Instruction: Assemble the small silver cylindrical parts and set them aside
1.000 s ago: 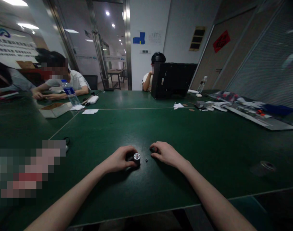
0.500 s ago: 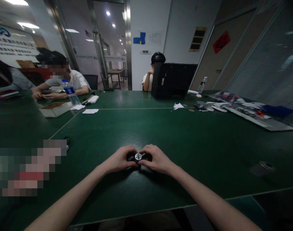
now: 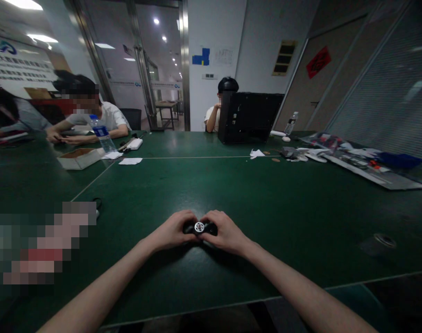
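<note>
Both my hands meet over the green table near its front edge, gripping one small dark object with a round silver slotted disc facing up. My left hand is closed on its left side, fingers curled behind and thumb in front. On the other side, my right hand is wrapped round it the same way. The fingertips nearly touch around the disc. Most of the dark body is hidden by my fingers, so I cannot make out its exact kind.
A grey cylinder stands at the right. Far right lies a board with loose parts. A black case stands at the back before a seated person. At back left are a shallow box, a water bottle and another seated person.
The disc has tipped slightly and looks brighter. The dark part that showed below it is now out of sight. Both hands stay in nearly the same place.
</note>
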Motion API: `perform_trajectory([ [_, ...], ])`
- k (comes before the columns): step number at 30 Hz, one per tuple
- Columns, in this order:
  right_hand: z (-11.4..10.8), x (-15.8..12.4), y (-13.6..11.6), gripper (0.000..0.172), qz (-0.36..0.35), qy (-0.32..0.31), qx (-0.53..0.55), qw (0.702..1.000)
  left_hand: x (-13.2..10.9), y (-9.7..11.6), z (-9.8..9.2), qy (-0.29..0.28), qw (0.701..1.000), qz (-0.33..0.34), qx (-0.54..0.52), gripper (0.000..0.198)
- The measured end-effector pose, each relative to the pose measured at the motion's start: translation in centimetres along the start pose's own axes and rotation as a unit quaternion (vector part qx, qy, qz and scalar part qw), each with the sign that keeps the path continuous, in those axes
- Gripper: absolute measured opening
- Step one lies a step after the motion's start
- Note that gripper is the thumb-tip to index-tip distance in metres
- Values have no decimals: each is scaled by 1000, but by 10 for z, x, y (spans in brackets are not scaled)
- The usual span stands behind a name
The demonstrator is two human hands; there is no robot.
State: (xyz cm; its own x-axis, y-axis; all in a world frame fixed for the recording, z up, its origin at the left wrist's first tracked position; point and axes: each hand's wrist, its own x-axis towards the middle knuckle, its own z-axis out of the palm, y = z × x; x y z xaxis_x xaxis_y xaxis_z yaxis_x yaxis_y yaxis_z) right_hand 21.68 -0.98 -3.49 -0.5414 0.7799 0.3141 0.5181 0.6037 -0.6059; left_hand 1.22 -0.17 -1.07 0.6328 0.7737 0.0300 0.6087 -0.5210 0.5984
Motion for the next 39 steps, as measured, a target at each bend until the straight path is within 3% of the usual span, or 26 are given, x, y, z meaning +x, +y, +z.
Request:
perform_trajectory([
  [14,-3,-1,-3,24,4,4,17,1000,-1,2,-1,8,1000,-6,18,36],
  [19,-15,-1,-7,21,21,35,26,999,-2,0,-1,7,1000,0,15,40],
  [24,-36,-9,-6,17,83,37,40,995,-3,0,-2,-2,1000,-8,15,43],
  [28,-71,-35,10,22,154,70,23,985,-5,2,-4,-14,1000,-23,9,43],
  [31,-118,-68,42,32,232,107,-38,966,-5,2,-5,-19,999,-21,20,42],
  [35,-192,-118,108,38,365,146,-183,901,-6,5,-7,-23,999,-23,32,40],
  [39,-238,-156,167,16,465,73,-271,839,-7,8,-9,-35,998,-39,28,39],
])
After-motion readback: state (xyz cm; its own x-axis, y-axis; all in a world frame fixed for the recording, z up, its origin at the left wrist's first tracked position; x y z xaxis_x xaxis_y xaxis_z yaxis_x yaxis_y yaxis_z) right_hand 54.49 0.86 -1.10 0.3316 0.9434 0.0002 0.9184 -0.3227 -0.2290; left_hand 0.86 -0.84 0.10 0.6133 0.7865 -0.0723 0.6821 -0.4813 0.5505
